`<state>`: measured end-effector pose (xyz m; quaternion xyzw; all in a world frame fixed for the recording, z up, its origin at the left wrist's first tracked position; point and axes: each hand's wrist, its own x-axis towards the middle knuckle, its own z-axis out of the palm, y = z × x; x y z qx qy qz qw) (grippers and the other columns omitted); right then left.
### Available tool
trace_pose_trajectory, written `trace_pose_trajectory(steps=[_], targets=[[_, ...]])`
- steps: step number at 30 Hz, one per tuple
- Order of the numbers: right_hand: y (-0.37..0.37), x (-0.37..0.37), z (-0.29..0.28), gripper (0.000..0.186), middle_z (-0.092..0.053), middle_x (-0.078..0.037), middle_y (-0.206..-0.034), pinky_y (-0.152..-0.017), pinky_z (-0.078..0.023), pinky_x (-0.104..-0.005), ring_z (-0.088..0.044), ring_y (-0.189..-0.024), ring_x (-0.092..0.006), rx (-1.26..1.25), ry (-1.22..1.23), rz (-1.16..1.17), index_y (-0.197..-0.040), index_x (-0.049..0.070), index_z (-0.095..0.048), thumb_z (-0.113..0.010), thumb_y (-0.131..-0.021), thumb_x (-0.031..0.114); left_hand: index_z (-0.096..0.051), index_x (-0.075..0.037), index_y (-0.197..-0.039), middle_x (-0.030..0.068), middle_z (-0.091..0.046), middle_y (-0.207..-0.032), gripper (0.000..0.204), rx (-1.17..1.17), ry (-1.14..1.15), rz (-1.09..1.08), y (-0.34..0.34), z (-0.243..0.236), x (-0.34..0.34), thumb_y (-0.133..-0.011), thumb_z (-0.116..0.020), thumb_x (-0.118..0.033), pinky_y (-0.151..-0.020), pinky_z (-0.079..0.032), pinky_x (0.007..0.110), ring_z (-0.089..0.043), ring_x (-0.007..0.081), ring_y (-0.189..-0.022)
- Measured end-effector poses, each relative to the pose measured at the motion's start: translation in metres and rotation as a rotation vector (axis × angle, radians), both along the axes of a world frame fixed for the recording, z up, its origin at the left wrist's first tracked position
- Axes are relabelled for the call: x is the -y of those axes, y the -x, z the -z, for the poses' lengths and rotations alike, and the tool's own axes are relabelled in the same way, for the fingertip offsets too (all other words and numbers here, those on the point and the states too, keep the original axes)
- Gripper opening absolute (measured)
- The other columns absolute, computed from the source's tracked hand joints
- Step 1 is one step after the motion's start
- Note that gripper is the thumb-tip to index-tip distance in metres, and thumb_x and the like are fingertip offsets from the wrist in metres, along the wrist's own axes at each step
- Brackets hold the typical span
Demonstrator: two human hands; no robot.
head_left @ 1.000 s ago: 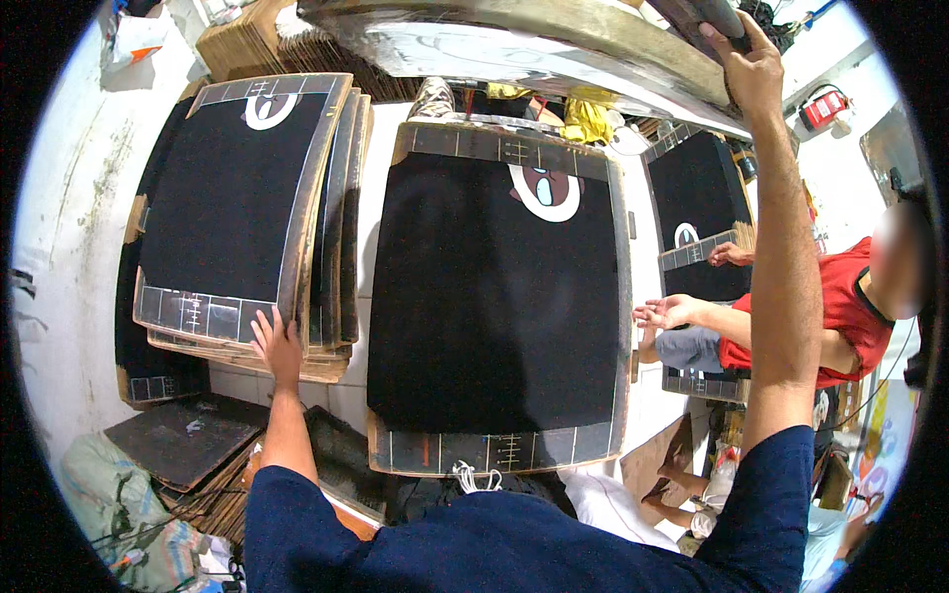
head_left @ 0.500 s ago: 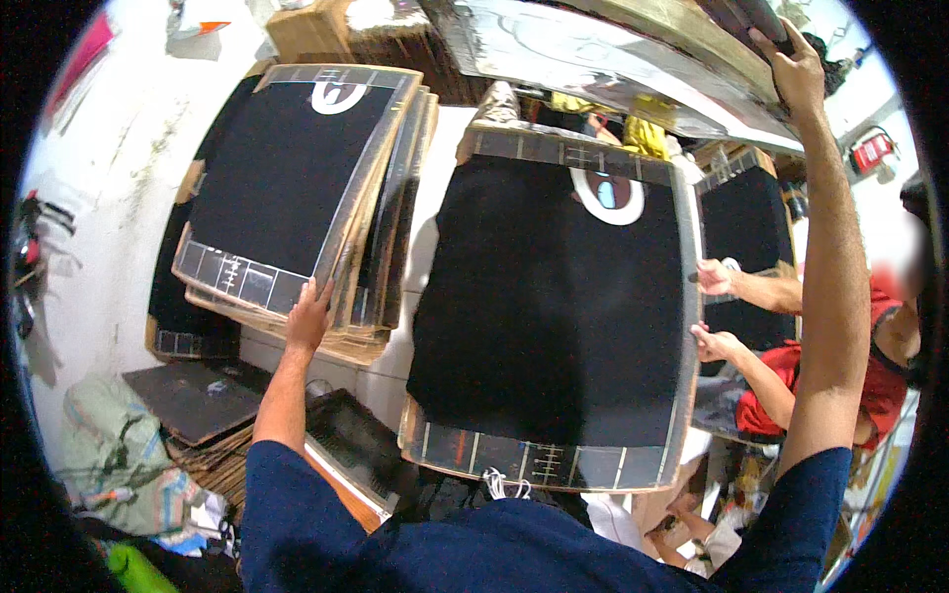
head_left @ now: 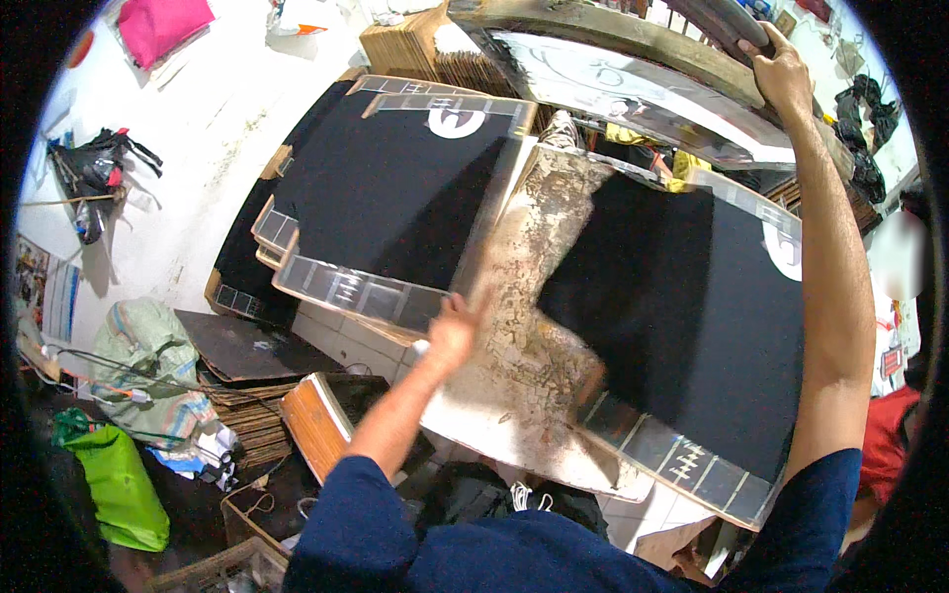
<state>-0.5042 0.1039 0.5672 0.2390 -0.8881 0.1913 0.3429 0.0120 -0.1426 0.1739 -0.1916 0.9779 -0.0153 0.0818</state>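
The right arm [head_left: 835, 296] reaches up toward 2 o'clock; the left arm [head_left: 400, 405] angles from 7 o'clock toward centre. The right hand [head_left: 784, 71] is clamped around a dark, rounded bar [head_left: 707, 22]. The blurred left hand [head_left: 455, 331] touches a corner of the rectangular, black-cloth-covered board [head_left: 395, 188] at 11 o'clock; I cannot tell its grip. At centre lies a pale, flaking tabletop [head_left: 539, 237], overlapped at 4 o'clock by a 2nd black-cloth-covered board [head_left: 682, 306]. A lime-green bag [head_left: 124, 484] sits at 8 o'clock.

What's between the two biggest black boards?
A worn, patchy work surface shows between them in the head view; the left hand is by its left edge.
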Motion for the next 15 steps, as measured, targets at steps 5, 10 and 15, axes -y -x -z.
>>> trace_pose_trajectory(steps=[5, 10, 15], targets=[[0.011, 0.004, -0.006, 0.053, -0.075, -0.01, -0.126, -0.099, -0.052, -0.0479, -0.068, -0.122, -0.0335, -0.084, 0.026, 0.014, -0.145, 0.034, -0.06, -0.066, -0.096, 0.054, -0.031, -0.015, -0.164, 0.0477, -0.053, -0.136, 0.077, -0.083, -0.08, 0.179, 0.001, -0.04, -0.188, -0.094, -0.062, -0.014, -0.07, -0.066, 0.048, -0.064, 0.0597, -0.117], [-0.001, 0.003, -0.009, 0.054, -0.073, -0.011, -0.131, -0.103, -0.051, -0.0479, -0.066, -0.125, -0.0335, 0.007, 0.028, 0.05, -0.145, 0.032, -0.061, -0.069, -0.095, 0.052, -0.064, -0.004, -0.135, 0.0209, -0.073, -0.113, 0.07, -0.651, -0.644, 0.155, -0.032, -0.029, -0.171, -0.072, -0.08, -0.029, -0.085, -0.058, 0.05, -0.071, 0.0386, -0.101], [-0.025, -0.001, -0.001, 0.05, -0.075, -0.01, -0.125, -0.1, -0.052, -0.0471, -0.068, -0.121, -0.032, 0.02, 0.063, -0.003, -0.142, 0.031, -0.063, -0.069, -0.096, 0.049, -0.061, -0.001, -0.129, 0.0217, -0.058, -0.135, 0.06, -0.55, 0.16, -0.992, -0.174, 0.036, 0.005, -0.086, -0.074, -0.041, -0.106, -0.04, 0.059, -0.051, 0.0446, -0.127]])
